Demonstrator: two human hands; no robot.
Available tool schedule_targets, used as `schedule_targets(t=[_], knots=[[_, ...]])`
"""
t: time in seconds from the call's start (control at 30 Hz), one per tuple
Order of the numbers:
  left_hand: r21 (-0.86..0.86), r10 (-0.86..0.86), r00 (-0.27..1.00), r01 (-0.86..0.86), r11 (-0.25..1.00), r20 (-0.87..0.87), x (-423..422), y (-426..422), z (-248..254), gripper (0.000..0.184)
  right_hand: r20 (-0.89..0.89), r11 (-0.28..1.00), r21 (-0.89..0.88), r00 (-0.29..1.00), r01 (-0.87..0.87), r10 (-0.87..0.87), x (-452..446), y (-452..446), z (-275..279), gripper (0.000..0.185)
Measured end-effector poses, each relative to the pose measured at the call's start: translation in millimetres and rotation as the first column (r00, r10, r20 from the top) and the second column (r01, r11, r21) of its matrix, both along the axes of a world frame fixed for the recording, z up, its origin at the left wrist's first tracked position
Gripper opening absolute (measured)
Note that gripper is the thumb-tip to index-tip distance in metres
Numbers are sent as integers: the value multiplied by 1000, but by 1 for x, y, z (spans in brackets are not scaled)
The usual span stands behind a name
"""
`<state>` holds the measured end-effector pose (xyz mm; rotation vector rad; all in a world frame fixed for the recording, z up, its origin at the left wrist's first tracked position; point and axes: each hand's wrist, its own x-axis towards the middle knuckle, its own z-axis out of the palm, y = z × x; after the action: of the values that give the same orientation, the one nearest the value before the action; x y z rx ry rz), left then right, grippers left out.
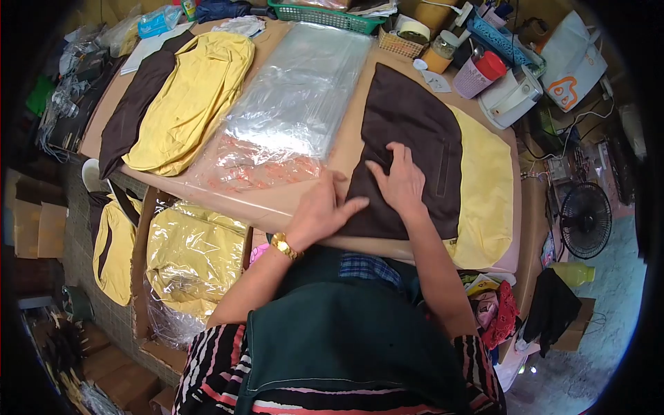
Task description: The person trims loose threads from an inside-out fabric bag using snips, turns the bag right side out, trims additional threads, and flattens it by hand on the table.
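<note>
Apron (346,339), green, foremost; beyond, on the table (270,214), lies one brown-and-yellow cloth (432,162), seemingly soft, light, best taken by opposite edges; right hand (403,183) rests spread upon it; left hand (319,211) grips nothing, contact unclear.

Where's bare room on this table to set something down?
A narrow bare strip of table lies between the clear plastic and the brown-and-yellow cloth under the right hand; another runs along the front edge, left of the left hand. The back is crowded: green basket, red cup.
</note>
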<state>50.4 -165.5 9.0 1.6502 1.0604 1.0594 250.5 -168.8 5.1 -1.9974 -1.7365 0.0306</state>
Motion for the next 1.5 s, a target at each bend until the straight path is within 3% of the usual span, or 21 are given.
schedule_targets(t=[0.07,0.13,0.2,0.4,0.47,0.5,0.53,0.6,0.67,0.73,0.8,0.87,0.9,0.97,1.0,1.07,1.1,1.17,1.3,1.4,1.5], knots=[[-276,-346,879,261,925,-328,-6,-5,12,31,25,1000,11,999,26,-27,14,17,-6,56],[-216,-338,880,278,936,-334,-14,-6,5,23,10,998,-3,998,59,-59,23,29,-6,54],[-356,-230,970,244,902,82,-24,-7,-15,17,25,998,6,998,61,-62,26,33,-9,53],[-482,-196,959,273,832,206,-36,-14,-7,37,-75,998,68,997,4,1,24,29,0,39],[-474,-220,956,288,832,194,-34,-12,-6,39,-562,973,1,805,-231,192,14,16,13,27],[-489,-215,958,282,825,189,-33,-13,-4,38,-650,964,86,719,-252,246,-6,5,19,22],[-504,-210,960,275,819,184,-33,-14,-1,36,-641,956,72,721,-283,262,-15,-7,22,23],[-558,-255,960,273,783,111,-39,-12,4,29,-484,976,-54,860,-212,160,-27,-24,20,22],[-618,-302,953,260,742,39,-50,-10,10,22,-432,977,-34,885,-210,175,-22,-30,2,23],[-530,-448,881,310,789,-153,-61,-9,17,15,-262,978,2,944,-208,201,-16,-32,-3,25],[-516,-435,886,301,802,-160,-67,-11,14,14,-308,980,-27,934,-198,180,-16,-32,-6,25],[-446,-321,947,295,845,16,-68,-16,3,14,-194,977,-15,959,-211,204,-18,-32,-6,25],[-447,-320,947,293,845,17,-67,-20,2,14,-194,977,-16,959,-212,205,-19,-33,-5,25],[-538,-138,955,264,800,263,-59,-26,4,9,-292,983,27,939,-182,181,-23,-33,-1,22],[-537,-137,955,263,802,264,-56,-27,3,9,-291,983,28,939,-183,183,-24,-34,4,22],[-605,76,739,483,634,670,-52,-27,-3,6,-297,981,-135,950,-140,95,-26,-36,17,31],[-602,74,738,484,635,671,-52,-27,-8,6,-295,981,-133,951,-140,95,-25,-37,15,31],[-527,273,451,716,458,850,-49,-26,-12,5,-333,986,-103,939,-129,88,-22,-39,6,35],[-511,324,400,738,442,857,-46,-31,0,6,-458,989,68,877,-130,147,-28,-40,14,32],[-507,283,421,712,486,862,-47,-31,4,7,-329,987,73,931,-141,157,-38,-57,47,27],[-499,228,449,705,504,864,-48,-31,1,8,-131,939,230,949,-253,288,-49,-68,63,29]])
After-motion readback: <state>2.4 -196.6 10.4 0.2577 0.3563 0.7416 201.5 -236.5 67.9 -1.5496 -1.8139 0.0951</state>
